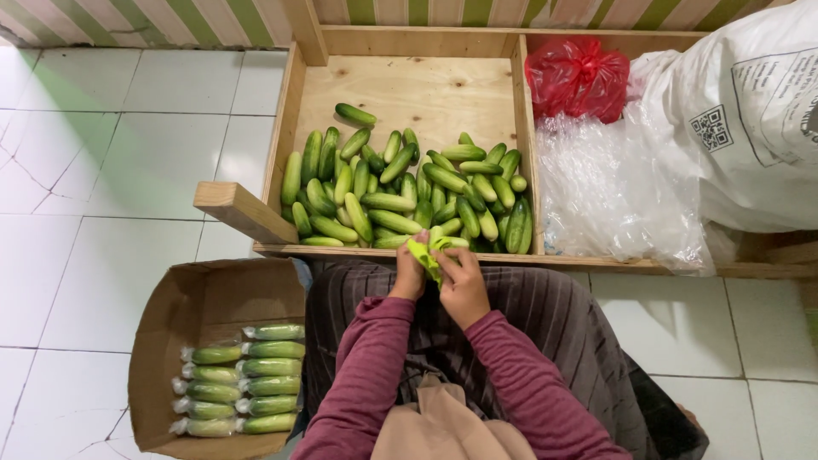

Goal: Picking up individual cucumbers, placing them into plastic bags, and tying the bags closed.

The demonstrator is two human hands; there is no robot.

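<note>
So both hands, left [410, 274] and right [463, 281], pinch one cucumber [423, 252]. About a dozen wrapped ones fill the box [166, 341]; the crate [290, 128] pile is still big.

1. A small cucumber [440, 241], green and partly hidden, is gripped between both hands, its tip protruding above the fingers.
2. A bright yellow-green wrap [422, 254] is pinched against it, crumpled, at the left hand's fingertips.
</note>
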